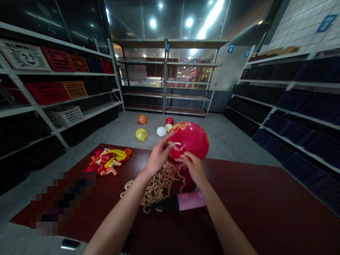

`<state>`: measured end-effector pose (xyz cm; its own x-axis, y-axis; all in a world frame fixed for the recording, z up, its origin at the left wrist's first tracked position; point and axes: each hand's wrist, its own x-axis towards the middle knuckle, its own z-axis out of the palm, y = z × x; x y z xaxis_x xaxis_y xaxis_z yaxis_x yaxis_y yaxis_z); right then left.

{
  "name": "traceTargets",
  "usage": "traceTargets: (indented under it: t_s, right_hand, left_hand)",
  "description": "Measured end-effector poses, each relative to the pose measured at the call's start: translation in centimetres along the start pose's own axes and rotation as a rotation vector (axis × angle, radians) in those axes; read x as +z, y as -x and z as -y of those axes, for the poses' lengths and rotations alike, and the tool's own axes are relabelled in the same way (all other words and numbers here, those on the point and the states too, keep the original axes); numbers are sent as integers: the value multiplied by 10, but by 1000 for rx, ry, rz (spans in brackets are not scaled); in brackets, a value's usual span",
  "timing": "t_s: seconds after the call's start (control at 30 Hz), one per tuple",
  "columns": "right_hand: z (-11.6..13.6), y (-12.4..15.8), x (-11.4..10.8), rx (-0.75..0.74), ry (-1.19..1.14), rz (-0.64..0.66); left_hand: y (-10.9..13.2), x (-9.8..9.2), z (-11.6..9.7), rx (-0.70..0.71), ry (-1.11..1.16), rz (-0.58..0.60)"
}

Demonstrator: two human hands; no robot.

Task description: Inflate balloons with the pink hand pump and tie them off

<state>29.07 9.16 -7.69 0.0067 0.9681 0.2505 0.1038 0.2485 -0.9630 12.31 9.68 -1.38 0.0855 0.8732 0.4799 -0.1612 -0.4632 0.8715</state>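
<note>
A large inflated red balloon with gold print is held above the table, its neck end toward me. My left hand is at the balloon's left side, fingers bent around the neck area. From the right, my right hand pinches at the neck; the fingers partly hide it. Beneath the hands lies a heap of tan, curly string-like pieces. A pink hand pump with a black end rests close to me, partly covered by my right forearm.
Uninflated balloons lie piled at the table's left. Beyond it, inflated orange, yellow, white and red balloons sit on the floor. Shelves with crates line both sides; another rack stands behind.
</note>
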Motion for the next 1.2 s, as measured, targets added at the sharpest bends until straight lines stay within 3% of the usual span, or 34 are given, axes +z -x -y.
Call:
traceTargets:
  t_s: [0.07, 0.23, 0.3, 0.43, 0.67, 0.8, 0.93, 1.03, 1.2]
  right_hand:
    - [24, -11, 2, 5, -97, 22]
    - [74, -33, 14, -45, -174, 21]
    - [81, -37, 21, -55, -189, 18]
    - [80, -36, 31, -25, -212, 60]
    - [87, -25, 23, 48, -188, 225]
    - [90, -23, 16, 52, -180, 305]
    - [93, -22, 10, 33, -170, 328]
    - [94, -21, 5, 25, -171, 377]
    - [90, -20, 2, 49, -239, 422]
  left_hand:
    - [-12, 2, -15, 72, 51, -15]
    - [-27, 3, -29, 177, 47, -272]
    - [-28, 1, -28, 195, 3, -237]
    - [-30, -11, -24, 233, -72, -36]
    - [-34, -26, -19, 276, -210, 235]
    - [-33, -20, -22, 423, -349, 237]
    - [-26, -6, -29, 556, -392, 136]
    - [-18, 3, -36, 517, -323, 98]
    - [-12, 6, -41, 397, -257, 141]
